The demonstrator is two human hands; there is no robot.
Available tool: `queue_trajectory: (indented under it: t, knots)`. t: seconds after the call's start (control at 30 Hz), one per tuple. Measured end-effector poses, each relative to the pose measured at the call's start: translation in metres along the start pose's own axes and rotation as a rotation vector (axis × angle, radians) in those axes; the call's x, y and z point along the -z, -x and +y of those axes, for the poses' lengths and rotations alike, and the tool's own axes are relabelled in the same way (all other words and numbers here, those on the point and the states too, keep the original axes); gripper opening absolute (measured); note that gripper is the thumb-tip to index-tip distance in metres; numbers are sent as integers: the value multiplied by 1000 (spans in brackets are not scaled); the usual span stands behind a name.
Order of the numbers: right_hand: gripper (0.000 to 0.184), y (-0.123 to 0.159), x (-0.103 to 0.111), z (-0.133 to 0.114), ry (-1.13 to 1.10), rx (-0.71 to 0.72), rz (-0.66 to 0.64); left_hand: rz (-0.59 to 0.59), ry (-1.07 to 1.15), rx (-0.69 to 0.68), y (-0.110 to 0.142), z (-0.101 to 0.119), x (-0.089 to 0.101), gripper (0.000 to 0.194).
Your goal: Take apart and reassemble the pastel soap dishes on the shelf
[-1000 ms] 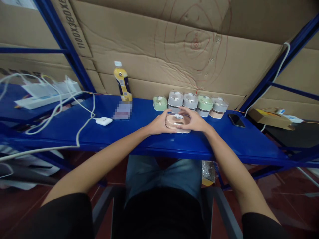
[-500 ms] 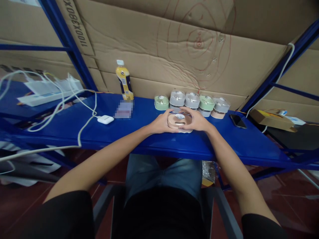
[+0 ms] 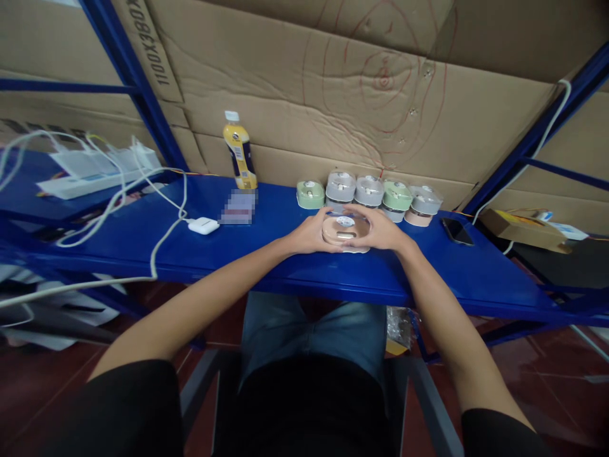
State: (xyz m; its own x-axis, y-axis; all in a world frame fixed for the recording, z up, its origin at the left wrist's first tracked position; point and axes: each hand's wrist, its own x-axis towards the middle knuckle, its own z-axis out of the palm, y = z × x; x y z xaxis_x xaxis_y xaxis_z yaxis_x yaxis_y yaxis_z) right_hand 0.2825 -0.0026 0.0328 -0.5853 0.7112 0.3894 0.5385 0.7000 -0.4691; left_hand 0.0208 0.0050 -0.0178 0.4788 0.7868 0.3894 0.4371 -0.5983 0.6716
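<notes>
Left hand point(image 3: 308, 235): wrapped around the left side of the peach box point(image 3: 339, 232), thumb along its near edge, the other fingers curving toward its far side.
Right hand point(image 3: 384, 230): curved around the opposite side, thumb at the near face beside the metallic clasp point(image 3: 346, 235).
Fingers: closed about the box from both sides; how firmly they press at the back I cannot tell, since the hands cover that part.
Peach box: between the two hands, near the front edge of the blue desk point(image 3: 276, 219), oval label point(image 3: 345, 221) facing up; whether its base touches the desk is unclear.
Change: over the last second the whole view has slid slightly, likely from the head moving, while hands and box have kept their places on the desk.
Meaning: a steady two-handed hold, with no visible opening or release.
Behind: a green box point(image 3: 311, 194) and stacked boxes point(image 3: 397, 197) in a row.
</notes>
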Motion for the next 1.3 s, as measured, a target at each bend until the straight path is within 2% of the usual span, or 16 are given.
queue_trajectory:
  t: [0.23,0.43,0.53,0.63,0.73,0.83,0.9,0.93,1.0,1.03,1.1,1.17,1.23,1.3]
  knots:
    - [96,-1,-5,7,-33,-13,-1,10,4,-2,-1,-3,0,124]
    - [84,-3,-10,18,-100,-69,-68,-10,-25,36,0,-2,-1,125]
    - [87,-2,-15,23,-119,-58,-61,-22,-59,1,1,-3,-1,119]
    - [94,-1,-16,28,-128,-86,-30,-6,-71,-69,3,-2,7,108]
    - [81,1,-7,34,-142,-136,155,140,-94,-23,7,0,26,101]
    - [67,4,13,44,-66,-190,495,458,-136,135,0,2,50,98]
    - [66,8,28,58,98,-293,752,674,-169,274,-16,2,61,95]
    - [68,10,35,68,198,-374,881,745,-181,349,-27,1,64,94]
    - [72,14,50,91,362,-553,1105,796,-192,488,-52,0,65,94]
    - [72,17,56,104,404,-624,1177,797,-192,541,-65,-1,63,94]
    - [73,21,69,128,407,-703,1251,806,-193,619,-86,-3,55,96]
    - [78,25,81,150,325,-745,1248,808,-195,657,-100,-6,46,96]
    - [85,28,90,166,213,-747,1184,783,-208,649,-105,-10,36,92]
    - [92,30,96,178,152,-662,1075,746,-236,613,-105,-13,29,85]
